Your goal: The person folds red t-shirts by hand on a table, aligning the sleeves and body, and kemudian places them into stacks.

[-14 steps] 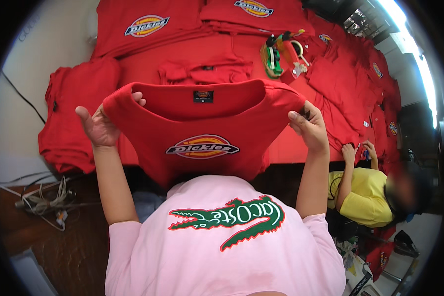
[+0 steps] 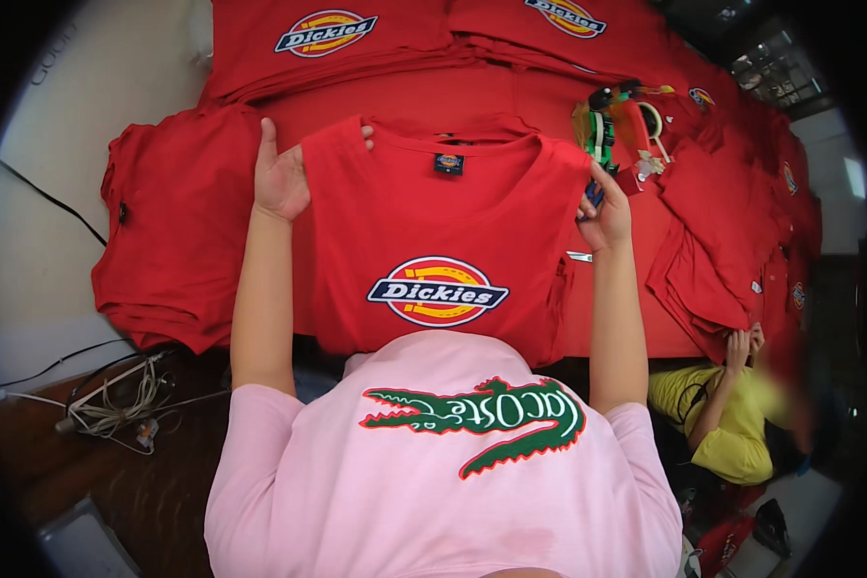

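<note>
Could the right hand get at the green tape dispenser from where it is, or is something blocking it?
Probably yes. The right hand grips the red T-shirt at its shoulder, and the green tape dispenser sits just beyond, nothing between; it would have to let go first.

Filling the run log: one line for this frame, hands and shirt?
left hand: grips red T-shirt left shoulder | right hand: grips right shoulder | shirt: spread, print up | beside: red shirt stack

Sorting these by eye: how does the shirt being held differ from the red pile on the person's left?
The held shirt is one garment, spread out, showing its chest emblem and neck label, gripped by the left hand and right hand. The left pile is several shirts stacked, no emblem showing, untouched. Both are red.
</note>
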`<state>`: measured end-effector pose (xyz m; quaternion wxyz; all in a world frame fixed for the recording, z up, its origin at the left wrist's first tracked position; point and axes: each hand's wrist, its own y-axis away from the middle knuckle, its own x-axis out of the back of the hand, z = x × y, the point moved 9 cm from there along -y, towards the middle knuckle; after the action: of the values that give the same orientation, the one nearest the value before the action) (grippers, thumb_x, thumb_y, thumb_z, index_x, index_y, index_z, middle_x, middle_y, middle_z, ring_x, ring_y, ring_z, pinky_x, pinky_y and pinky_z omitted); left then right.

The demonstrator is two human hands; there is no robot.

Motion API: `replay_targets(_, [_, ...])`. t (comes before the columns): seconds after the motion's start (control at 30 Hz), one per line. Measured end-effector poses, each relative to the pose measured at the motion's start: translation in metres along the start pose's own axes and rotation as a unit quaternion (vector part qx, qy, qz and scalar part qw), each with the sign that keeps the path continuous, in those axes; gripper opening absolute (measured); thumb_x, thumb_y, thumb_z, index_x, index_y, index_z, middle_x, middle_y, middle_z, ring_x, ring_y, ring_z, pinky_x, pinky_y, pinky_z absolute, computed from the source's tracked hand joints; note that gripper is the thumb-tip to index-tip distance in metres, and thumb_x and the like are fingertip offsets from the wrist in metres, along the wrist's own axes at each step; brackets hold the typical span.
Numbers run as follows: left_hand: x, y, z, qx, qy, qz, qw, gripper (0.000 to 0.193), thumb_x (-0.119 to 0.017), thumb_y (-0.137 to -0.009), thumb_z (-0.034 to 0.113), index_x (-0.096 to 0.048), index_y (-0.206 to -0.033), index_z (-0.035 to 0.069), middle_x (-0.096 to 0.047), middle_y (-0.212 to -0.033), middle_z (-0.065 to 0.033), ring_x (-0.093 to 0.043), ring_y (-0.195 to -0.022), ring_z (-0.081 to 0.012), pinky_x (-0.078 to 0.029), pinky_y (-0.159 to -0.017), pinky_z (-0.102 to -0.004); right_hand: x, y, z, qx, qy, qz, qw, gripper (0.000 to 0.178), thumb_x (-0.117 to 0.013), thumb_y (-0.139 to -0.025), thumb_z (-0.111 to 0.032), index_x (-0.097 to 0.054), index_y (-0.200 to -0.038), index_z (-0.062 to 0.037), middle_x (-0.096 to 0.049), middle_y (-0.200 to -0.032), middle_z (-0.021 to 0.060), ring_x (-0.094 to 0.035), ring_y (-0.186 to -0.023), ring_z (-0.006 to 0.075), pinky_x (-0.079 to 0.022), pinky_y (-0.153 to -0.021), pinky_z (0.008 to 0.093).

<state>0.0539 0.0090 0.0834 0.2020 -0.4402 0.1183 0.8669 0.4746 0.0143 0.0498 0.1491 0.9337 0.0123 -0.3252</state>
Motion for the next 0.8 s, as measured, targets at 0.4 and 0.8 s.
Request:
replay_targets(0.4, [0.121,-0.034,-0.048,0.079,0.03,0.123,0.989,0.113,-0.028,-0.098,0.083,-0.037,-0.153,-0.015,-0.043,-0.159,-0.0294,-0.043,-0.149,-0.0392,-0.03,-0.126,-0.0478,0.065,-0.087,0.076,-0.139,0.059,0.057,0.987,0.02,-0.073,-0.098,-0.03,-0.061,-0.086,-0.0203,-0.055,-0.068,-0.0089,-0.036,-0.043,0.0056,-0.028,-0.044,0.0238])
replay_targets(0.8, [0.179,0.152,-0.093,0.105,-0.306,0.269,0.907,0.039,-0.059,-0.106,0.038,-0.07,-0.125,0.005,-0.074,-0.116,-0.0031,-0.065,-0.108,-0.0139,-0.045,-0.104,-0.0299,0.11,0.084,0.108,-0.174,0.355,0.082,0.915,0.049,-0.078,-0.094,-0.026,-0.064,-0.133,-0.0007,-0.063,-0.079,-0.0031,-0.046,-0.053,0.0054,-0.036,-0.049,0.024])
